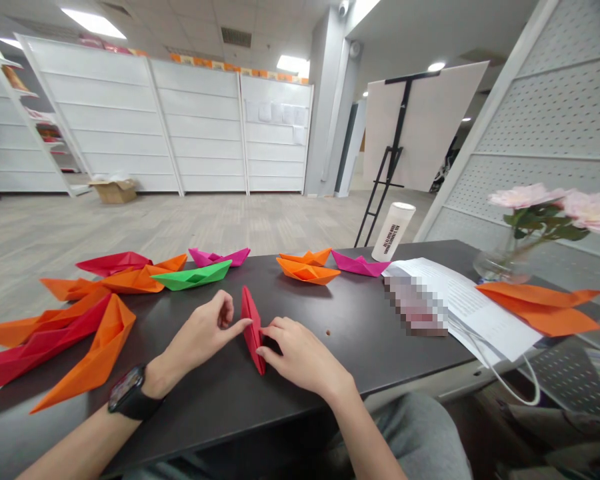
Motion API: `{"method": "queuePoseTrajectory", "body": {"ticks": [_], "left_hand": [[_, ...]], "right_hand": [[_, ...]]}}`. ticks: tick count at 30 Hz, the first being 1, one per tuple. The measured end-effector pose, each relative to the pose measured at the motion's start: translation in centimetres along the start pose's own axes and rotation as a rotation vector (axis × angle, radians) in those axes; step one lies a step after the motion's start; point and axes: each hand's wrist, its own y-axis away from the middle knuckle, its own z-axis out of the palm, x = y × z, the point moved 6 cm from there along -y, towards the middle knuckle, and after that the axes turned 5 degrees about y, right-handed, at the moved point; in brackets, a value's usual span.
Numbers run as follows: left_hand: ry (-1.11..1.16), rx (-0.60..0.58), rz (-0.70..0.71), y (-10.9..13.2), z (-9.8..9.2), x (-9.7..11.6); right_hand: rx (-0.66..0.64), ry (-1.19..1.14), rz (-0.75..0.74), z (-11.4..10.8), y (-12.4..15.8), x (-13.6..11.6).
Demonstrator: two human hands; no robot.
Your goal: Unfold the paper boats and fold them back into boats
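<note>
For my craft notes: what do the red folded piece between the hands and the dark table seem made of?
The red folded piece looks like thin paper: sharp creases, matte surface. The dark tabletop seems laminate: smooth, soft sheen; core hidden.

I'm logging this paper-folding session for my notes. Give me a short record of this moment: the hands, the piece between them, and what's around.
left hand: index finger touching the folded red paper
right hand: fingers on the same paper
left wrist: black watch
surface: dark table
nearby: green paper boat, orange paper boat, magenta paper boat
further right: printed sheets, glass vase of pink flowers
</note>
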Motion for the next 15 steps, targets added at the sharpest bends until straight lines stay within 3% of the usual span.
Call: {"method": "queuePoseTrajectory", "body": {"ticks": [3,15], "left_hand": [[0.070,-0.211,-0.039,0.1,1.4,0.9],[0.273,-0.249,-0.080,0.0,2.1,1.1]], "right_hand": [[0.007,-0.002,-0.004,0.2,0.0,0.0],[0.024,-0.034,0.001,0.5,-0.3,-0.7]]}}
